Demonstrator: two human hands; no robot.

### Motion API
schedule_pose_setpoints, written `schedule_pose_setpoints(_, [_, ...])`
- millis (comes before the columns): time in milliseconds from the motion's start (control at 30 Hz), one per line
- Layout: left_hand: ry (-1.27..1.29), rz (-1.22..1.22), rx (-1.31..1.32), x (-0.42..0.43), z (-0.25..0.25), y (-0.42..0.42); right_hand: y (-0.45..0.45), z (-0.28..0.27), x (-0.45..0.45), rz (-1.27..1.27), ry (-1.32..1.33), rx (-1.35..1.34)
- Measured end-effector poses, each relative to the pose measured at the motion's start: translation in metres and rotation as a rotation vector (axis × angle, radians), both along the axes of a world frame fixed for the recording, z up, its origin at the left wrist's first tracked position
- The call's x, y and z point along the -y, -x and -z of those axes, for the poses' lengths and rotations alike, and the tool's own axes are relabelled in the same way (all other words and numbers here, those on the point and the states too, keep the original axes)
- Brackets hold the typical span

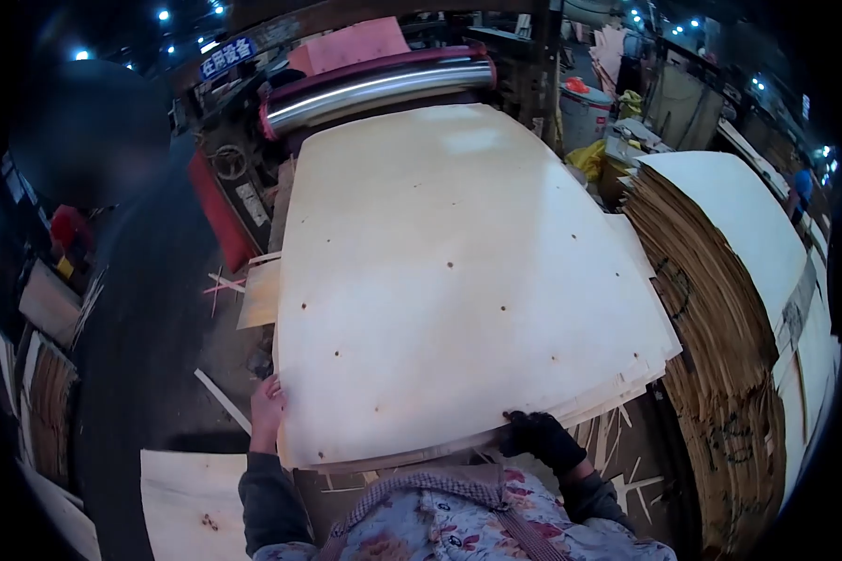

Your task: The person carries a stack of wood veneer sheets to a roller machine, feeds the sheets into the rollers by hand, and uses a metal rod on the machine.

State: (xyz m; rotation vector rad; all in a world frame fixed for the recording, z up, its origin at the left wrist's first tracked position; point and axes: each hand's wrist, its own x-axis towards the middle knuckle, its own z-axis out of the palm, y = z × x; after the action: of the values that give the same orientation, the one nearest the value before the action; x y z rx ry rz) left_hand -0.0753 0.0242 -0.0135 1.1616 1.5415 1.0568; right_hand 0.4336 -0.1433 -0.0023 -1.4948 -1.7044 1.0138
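Observation:
A large pale wood veneer sheet (440, 280) with small dark knots lies on top of a stack of similar sheets in front of me. My left hand (268, 411), bare, is closed at the sheet's left edge near the front corner. A black glove covers my right hand (541, 439), whose fingers are curled over the front edge, right of the middle. Part of each grip is hidden by the sheet or the hand itself. Beyond the far edge sits a shiny metal roller (384, 89) with pink-red ends.
A tall veneer stack (720, 327) with ragged brown edges stands close on the right. Another pale sheet (196, 505) lies low at front left. Wood offcuts (223, 397) litter the floor. A red panel (220, 215) stands left of the machine; a grey drum (585, 117) is behind right.

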Motion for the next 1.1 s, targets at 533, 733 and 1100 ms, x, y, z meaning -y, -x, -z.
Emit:
schedule_pose_setpoints(533, [-0.195,-0.091,-1.034,0.009,0.038,-0.129,-0.122,-0.055,0.045,0.3,0.232,-0.901])
schedule_pose_setpoints(733, [-0.233,-0.025,-1.052,0.008,0.042,-0.117,-0.166,-0.067,0.138,0.748,-0.042,-0.807])
schedule_pose_setpoints(1100, [-0.208,-0.129,-0.893,0.057,-0.005,-0.235,-0.442,0.067,0.115,1.304,-0.475,0.115])
